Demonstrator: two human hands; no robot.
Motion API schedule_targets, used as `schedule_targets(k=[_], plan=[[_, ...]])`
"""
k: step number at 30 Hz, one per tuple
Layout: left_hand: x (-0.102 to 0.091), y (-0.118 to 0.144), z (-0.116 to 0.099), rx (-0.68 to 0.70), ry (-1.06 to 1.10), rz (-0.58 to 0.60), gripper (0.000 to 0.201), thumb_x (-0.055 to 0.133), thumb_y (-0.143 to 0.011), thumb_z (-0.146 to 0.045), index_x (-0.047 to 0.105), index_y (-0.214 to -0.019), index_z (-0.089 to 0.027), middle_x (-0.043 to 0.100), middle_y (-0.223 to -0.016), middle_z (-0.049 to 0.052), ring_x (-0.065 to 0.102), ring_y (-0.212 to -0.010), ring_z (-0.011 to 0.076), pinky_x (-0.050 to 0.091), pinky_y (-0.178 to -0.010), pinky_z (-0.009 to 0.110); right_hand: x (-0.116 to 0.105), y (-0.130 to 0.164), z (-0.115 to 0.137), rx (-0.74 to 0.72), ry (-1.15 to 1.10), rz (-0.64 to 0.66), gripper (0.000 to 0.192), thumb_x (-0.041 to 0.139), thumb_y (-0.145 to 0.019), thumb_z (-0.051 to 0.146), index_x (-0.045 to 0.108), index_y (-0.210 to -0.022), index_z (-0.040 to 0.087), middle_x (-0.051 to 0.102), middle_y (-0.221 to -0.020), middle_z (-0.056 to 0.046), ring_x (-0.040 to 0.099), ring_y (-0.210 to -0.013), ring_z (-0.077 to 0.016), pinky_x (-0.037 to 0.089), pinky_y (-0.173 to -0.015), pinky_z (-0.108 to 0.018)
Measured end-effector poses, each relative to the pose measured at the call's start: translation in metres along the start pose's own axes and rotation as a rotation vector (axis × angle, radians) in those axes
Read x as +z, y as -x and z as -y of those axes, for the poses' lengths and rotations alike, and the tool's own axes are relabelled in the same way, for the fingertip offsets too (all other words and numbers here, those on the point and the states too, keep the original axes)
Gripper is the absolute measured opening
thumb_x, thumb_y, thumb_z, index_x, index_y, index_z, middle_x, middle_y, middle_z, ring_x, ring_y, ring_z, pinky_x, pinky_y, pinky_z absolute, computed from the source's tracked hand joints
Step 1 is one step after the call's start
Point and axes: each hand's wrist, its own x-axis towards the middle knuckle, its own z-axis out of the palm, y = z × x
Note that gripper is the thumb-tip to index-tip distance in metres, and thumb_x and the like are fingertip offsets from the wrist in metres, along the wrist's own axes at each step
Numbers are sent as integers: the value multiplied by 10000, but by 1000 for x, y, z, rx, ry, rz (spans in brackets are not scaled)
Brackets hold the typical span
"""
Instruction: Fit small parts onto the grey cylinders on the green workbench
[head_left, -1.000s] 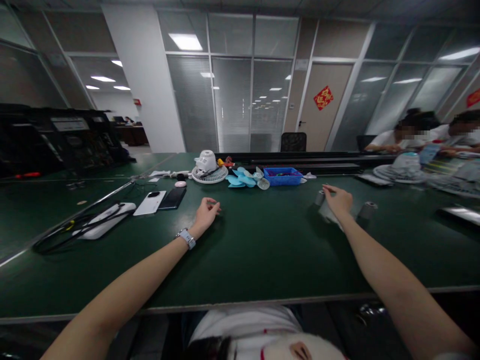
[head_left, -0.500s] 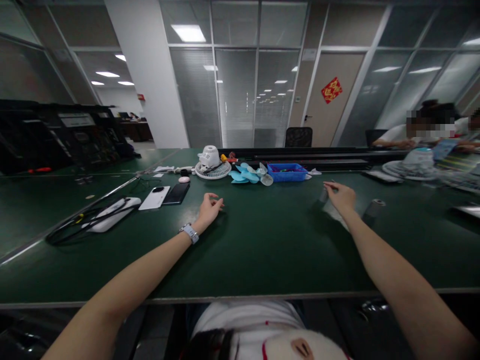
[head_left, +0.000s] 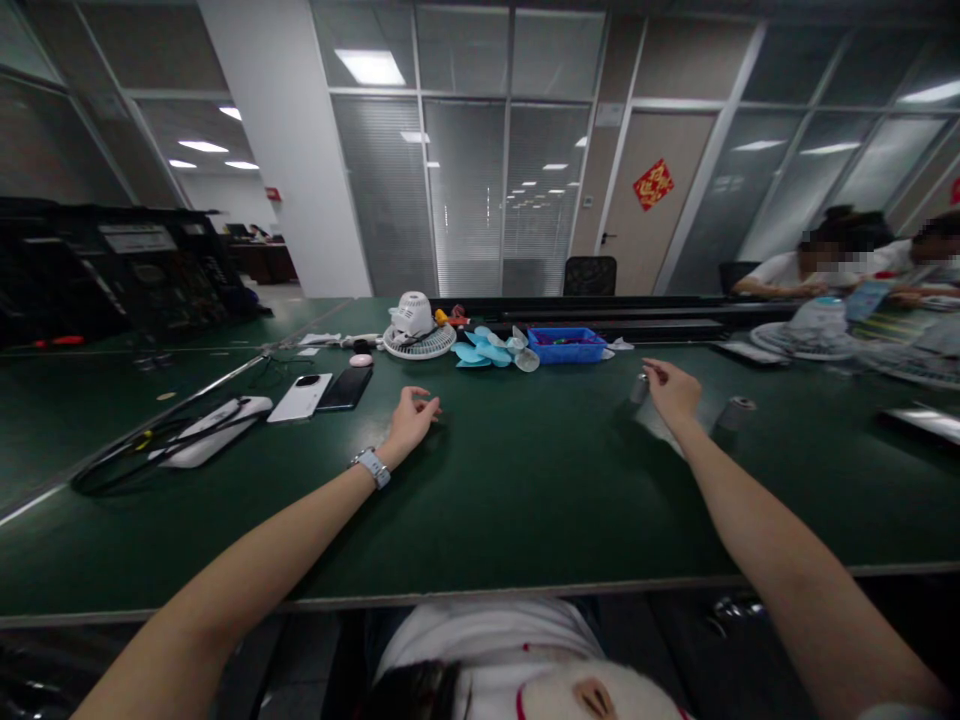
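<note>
Small grey cylinder (head_left: 639, 388) stands on the green worktop (head_left: 525, 480) right of centre, now touching the right hand (head_left: 673, 395), fingers pinched together; left hand (head_left: 409, 420) stays loosely curled, holding nothing

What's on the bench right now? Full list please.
Table: 1, dark green, foreground.
Fan housing: 1, white, far centre.
Fan blades: 1 set, light blue, beside housing.
Bin: 1, blue, far centre.
Phones: 2, white and black, left.
Cylinders: 2, grey, by right hand.
Co-workers: 2, white shirts, far right.
Watch: 1, pale, left wrist.
Left hand: loosely curled, resting on table.
Right hand: by near cylinder; grip unclear.
</note>
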Motion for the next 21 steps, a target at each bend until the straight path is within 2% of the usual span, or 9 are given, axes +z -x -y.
schedule_targets(k=[7, 10, 13, 14, 16, 19, 21], plan=[[0, 0, 2, -7, 20, 2, 319, 652, -785, -353, 463, -1001, -215, 688, -722, -1, 676, -643, 176, 494, -632, 278, -6, -3, 11, 27, 175, 125, 343, 507, -901, 304, 733, -1147, 229, 733, -1024, -117, 658, -889, -263, 470, -776, -359], [0, -2, 5, 1, 24, 14, 332, 653, -785, -366, 466, -1014, -216, 689, -726, -3, 675, -645, 177, 492, -634, 281, -2, -3, 11, 98, 101, 106, 393, 570, -872, 365, 684, -1214, 209, 730, -1002, -116, 659, -916, -259, 484, -815, -369], [0, -3, 6, 8, 22, 29, 324, 647, -793, -364, 461, -1014, -219, 692, -733, -4, 676, -651, 175, 493, -638, 280, 12, 1, 1, 247, -52, 87, 597, 700, -749, 506, 646, -1223, 147, 723, -1001, -131, 665, -882, -251, 508, -801, -363], [0, -2, 6, 7, 18, 28, 316, 644, -796, -358, 459, -1011, -218, 692, -733, -3, 675, -649, 174, 492, -636, 279, 17, 3, -4, 292, -85, 97, 632, 739, -694, 524, 654, -1183, 133, 723, -983, -135, 666, -855, -250, 516, -785, -361], [0, -1, 3, -3, 15, 25, 302, 643, -797, -343, 459, -1001, -217, 691, -730, -1, 674, -645, 174, 495, -633, 280, 28, 6, -12, 339, -101, 121, 584, 782, -613, 524, 684, -1038, 135, 723, -906, -127, 661, -793, -250, 526, -749, -367], [1, 1, -2, -19, 33, 18, 295, 653, -786, -319, 459, -984, -216, 684, -722, -3, 677, -657, 177, 505, -643, 284, 38, 7, -20, 329, -69, 114, 442, 774, -586, 538, 676, -808, 169, 706, -785, -104, 647, -716, -248, 530, -700, -377], [1, 3, -4, -20, 43, 17, 291, 652, -784, -307, 455, -977, -215, 679, -716, -5, 675, -655, 176, 507, -646, 284, 40, 7, -20, 330, -64, 104, 417, 766, -584, 551, 658, -738, 179, 691, -730, -93, 640, -678, -242, 530, -675, -373]])
